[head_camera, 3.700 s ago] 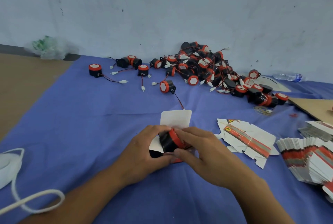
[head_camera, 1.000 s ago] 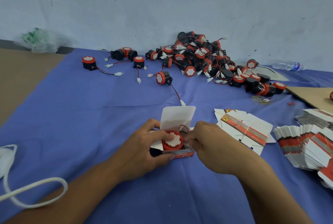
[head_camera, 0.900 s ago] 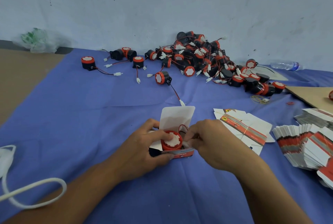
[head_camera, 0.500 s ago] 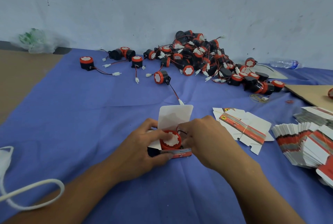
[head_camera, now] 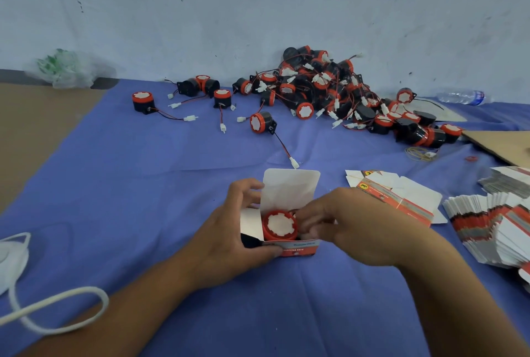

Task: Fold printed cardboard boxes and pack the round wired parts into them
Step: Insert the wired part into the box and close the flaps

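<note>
A small printed cardboard box (head_camera: pixel 289 193) stands open on the blue cloth, its white lid flap raised. Inside it sits a round black part with a red rim and white face (head_camera: pixel 279 225). My left hand (head_camera: pixel 229 237) grips the box from the left side, thumb at the front edge. My right hand (head_camera: pixel 352 224) is at the box's right side, fingertips curled in beside the part; what they pinch is hidden. A big pile of round wired parts (head_camera: pixel 329 92) lies at the back by the wall.
Flat unfolded boxes (head_camera: pixel 398 199) lie right of my hands, and a fanned stack of them (head_camera: pixel 493 227) sits at the right edge. Loose wired parts (head_camera: pixel 142 102) are scattered back left. A white cord (head_camera: pixel 51 308) lies front left, a plastic bottle (head_camera: pixel 461 97) back right.
The part went from tilted in my hands to seated upright in the box. My right hand's fingers have moved in against the part's right side, covering the red wire.
</note>
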Tool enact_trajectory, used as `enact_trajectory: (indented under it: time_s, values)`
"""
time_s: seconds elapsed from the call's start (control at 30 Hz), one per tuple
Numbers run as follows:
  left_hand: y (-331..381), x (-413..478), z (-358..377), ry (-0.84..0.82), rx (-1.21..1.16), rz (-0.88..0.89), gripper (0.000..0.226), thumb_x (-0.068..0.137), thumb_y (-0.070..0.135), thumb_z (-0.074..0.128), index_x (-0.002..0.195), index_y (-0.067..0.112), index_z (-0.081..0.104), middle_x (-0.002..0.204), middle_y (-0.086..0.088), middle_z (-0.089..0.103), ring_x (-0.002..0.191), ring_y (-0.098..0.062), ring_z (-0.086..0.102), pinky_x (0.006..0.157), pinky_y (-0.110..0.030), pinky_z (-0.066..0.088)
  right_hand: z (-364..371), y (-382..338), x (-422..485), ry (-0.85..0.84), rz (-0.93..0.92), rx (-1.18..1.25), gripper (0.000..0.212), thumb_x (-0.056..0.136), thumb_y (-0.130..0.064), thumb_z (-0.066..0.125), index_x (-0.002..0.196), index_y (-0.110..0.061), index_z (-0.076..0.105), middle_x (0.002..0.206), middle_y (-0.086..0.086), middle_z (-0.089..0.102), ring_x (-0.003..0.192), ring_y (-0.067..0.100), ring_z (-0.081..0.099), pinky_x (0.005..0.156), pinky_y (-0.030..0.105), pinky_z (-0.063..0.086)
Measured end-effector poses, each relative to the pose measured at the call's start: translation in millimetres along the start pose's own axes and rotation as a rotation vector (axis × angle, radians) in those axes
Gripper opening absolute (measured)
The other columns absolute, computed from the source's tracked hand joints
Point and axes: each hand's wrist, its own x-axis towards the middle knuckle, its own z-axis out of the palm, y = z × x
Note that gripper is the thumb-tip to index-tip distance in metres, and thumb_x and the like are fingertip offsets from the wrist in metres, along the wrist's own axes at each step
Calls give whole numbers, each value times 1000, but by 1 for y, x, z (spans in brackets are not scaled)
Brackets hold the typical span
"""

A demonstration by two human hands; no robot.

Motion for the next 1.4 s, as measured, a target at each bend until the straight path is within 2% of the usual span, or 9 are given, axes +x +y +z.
enact_trajectory:
  time_s: [0.23, 0.4, 0.5, 0.7, 0.9, 1.07, 1.2, 1.33, 1.4]
  values:
    - [1, 1, -1, -45, -44, -8, 98, 65, 40, 87, 132, 60, 19, 116, 29, 60, 110, 3, 58, 83, -6, 43, 11, 21, 3, 272, 136, 183, 39, 80, -36, 82, 99, -47, 49, 106, -27, 47, 95, -11, 46, 64, 8, 37]
    - [1, 0, -2, -54, -34, -9, 85, 66, 40, 87, 126, 60, 30, 119, 30, 59, 111, 3, 59, 83, -7, 45, 30, 21, 18, 182, 307, 549, 47, 80, -30, 81, 117, -34, 52, 105, -10, 65, 89, 15, 69, 73, 33, 55]
    - [1, 0, -2, -53, -11, -9, 82, 68, 39, 86, 129, 55, 34, 121, 32, 56, 118, 5, 54, 87, -5, 41, 31, 24, 19, 121, 190, 634, 29, 85, -26, 75, 112, -32, 67, 103, -6, 70, 77, 5, 64, 64, 26, 52]
    - [1, 0, -3, -60, 5, -19, 83, 68, 40, 85, 133, 49, 34, 124, 31, 55, 122, 8, 49, 90, -3, 38, 29, 38, 16, -139, 143, 982, 39, 84, 4, 72, 117, -17, 71, 105, 17, 67, 79, 24, 50, 61, 29, 43]
    - [3, 0, -3, -74, -16, -17, 80, 68, 39, 85, 131, 51, 36, 125, 29, 56, 121, 4, 52, 90, -10, 45, 27, 28, 27, -34, 230, 725, 27, 80, -5, 76, 103, -19, 73, 84, 10, 72, 62, 16, 54, 52, 25, 44]
    - [4, 0, -3, -53, -40, -39, 79, 65, 44, 82, 128, 56, 36, 122, 33, 56, 115, 4, 55, 84, -5, 43, 29, 26, 15, 164, 237, 636, 34, 81, -30, 79, 106, -33, 56, 110, -8, 64, 59, 7, 64, 54, 22, 50]
    - [3, 1, -4, -48, -69, -48, 77, 68, 34, 84, 127, 53, 38, 120, 31, 56, 113, 3, 58, 81, -5, 44, 8, 43, -10, 113, 45, 522, 23, 87, -31, 76, 103, -43, 63, 123, -24, 60, 93, 11, 68, 85, 49, 55]
    - [4, 0, -3, -40, -52, -43, 77, 68, 35, 84, 127, 53, 37, 120, 35, 54, 116, 7, 53, 83, -3, 41, 1, 40, -15, 107, -45, 171, 13, 89, -42, 70, 90, -55, 70, 145, -36, 34, 128, -6, 45, 96, 20, 40]
    - [5, 0, -3, -38, -36, -42, 77, 67, 38, 83, 127, 52, 37, 121, 36, 53, 117, 9, 51, 83, -1, 40, 3, 34, -13, 113, -68, 96, 15, 89, -41, 71, 88, -56, 69, 150, -33, 29, 133, -6, 35, 98, 21, 32]
